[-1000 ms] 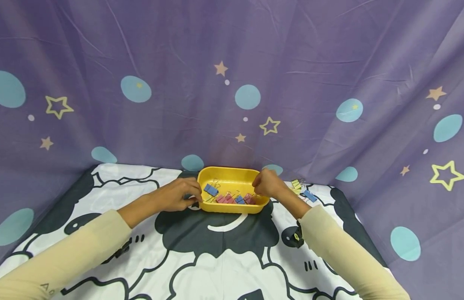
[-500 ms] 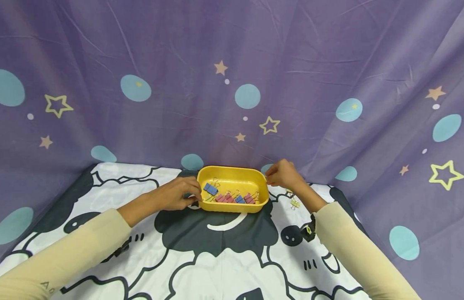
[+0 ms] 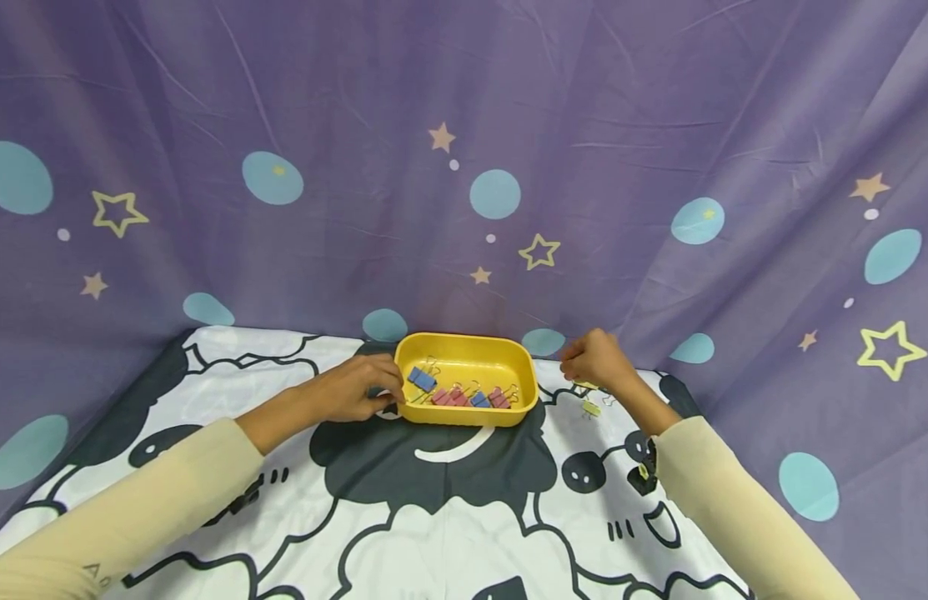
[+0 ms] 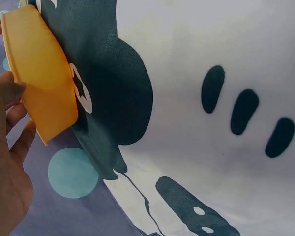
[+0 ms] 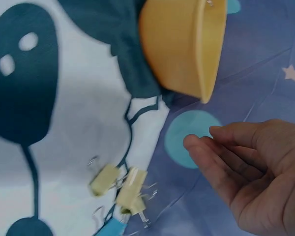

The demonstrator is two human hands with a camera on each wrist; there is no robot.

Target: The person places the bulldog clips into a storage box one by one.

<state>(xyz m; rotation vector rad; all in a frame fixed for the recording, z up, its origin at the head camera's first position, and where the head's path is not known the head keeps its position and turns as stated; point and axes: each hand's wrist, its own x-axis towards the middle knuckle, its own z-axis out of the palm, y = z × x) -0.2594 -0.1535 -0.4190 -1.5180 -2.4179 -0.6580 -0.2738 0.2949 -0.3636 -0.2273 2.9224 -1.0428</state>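
A yellow plastic tray (image 3: 464, 346) stands at the back of the cloth-covered surface. Blue binder clips (image 3: 422, 379) and pink binder clips (image 3: 452, 397) lie along its near side. My left hand (image 3: 362, 386) holds the tray's left end, thumb and fingertips at the rim in the left wrist view. Right of the tray, my right hand (image 3: 599, 362) hovers above loose clips, its fingers loosely bent with nothing between thumb and forefinger. Below it in the right wrist view lie yellow binder clips (image 5: 131, 187) and part of a blue binder clip (image 5: 112, 227).
The surface wears a white cloth (image 3: 444, 550) with a dark cartoon print. Directly behind the tray rises a purple curtain (image 3: 403, 250) patterned with stars and blue dots.
My right hand has moved from over the tray's right end out to the right, above the loose clips. The left hand and the tray have stayed put.
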